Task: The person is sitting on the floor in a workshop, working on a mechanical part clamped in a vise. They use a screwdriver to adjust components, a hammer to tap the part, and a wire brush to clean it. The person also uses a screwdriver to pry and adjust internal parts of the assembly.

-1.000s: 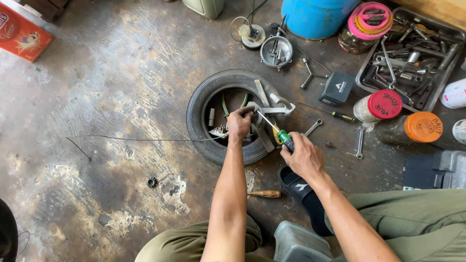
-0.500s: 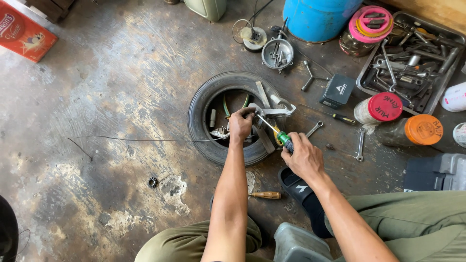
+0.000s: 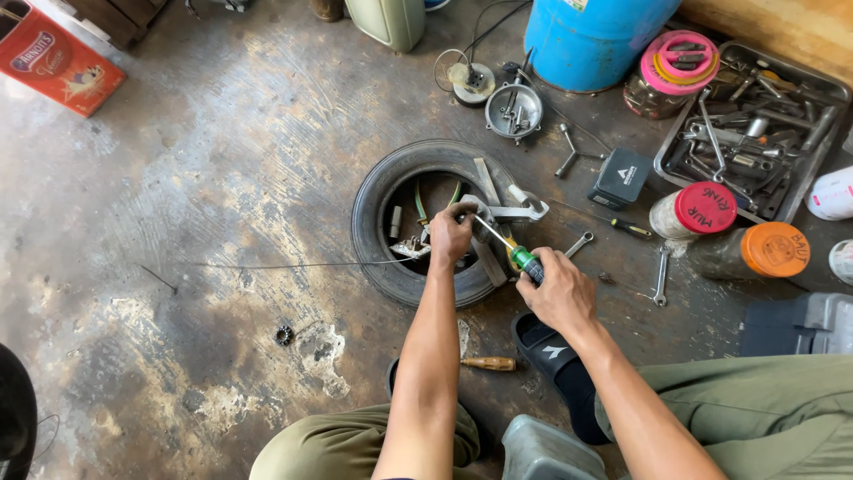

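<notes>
Green-handled screwdriver (image 3: 520, 258) gripped in closed right hand (image 3: 560, 292), tip angled into small tyre (image 3: 378, 240) lying flat on concrete floor (image 3: 222, 178). Left hand (image 3: 450, 233) curled on metal part (image 3: 410, 247) inside tyre. Spanner (image 3: 579, 244) just right; tool tray (image 3: 822, 98), lidded jars (image 3: 693, 212) beyond.

The tyre (image 3: 382, 240) is matt black rubber. The screwdriver (image 3: 511, 252) has a shiny metal shaft and a glossy green plastic handle. The floor (image 3: 222, 178) is rough, stained concrete. The tray (image 3: 668, 158) looks like dull metal.
</notes>
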